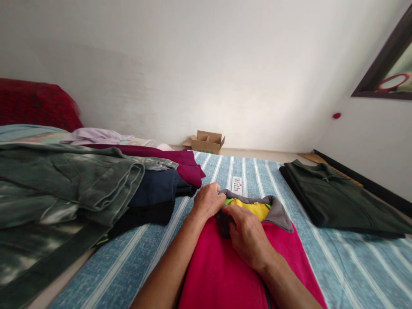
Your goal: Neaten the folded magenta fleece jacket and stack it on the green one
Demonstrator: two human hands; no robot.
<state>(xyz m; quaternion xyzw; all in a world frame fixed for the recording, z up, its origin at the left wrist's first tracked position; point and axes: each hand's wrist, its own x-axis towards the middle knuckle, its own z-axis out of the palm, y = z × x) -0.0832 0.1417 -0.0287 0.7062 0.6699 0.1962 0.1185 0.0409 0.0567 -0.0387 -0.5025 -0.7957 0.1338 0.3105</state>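
One pink garment (225, 271), long axis near-to-far, collar (280, 218) toward wall (225, 77)

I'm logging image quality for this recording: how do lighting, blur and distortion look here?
Head view: soft, uneven light, the wall dimmer at far left, no harsh glare; head view: red cloth smeared at the left edge; head view: pink garment fairly clear, dark folded garment stretched toward the right edge.

An open cardboard box (207, 140) with flaps spread stands near the pale wall (209, 64). Left of the box is a dark red patterned cloth (35, 103). Right of the box, a small red spot (336, 116) shows beneath a dark window frame (383, 59) (a red-rimmed mirror (394, 81) is visible within it).
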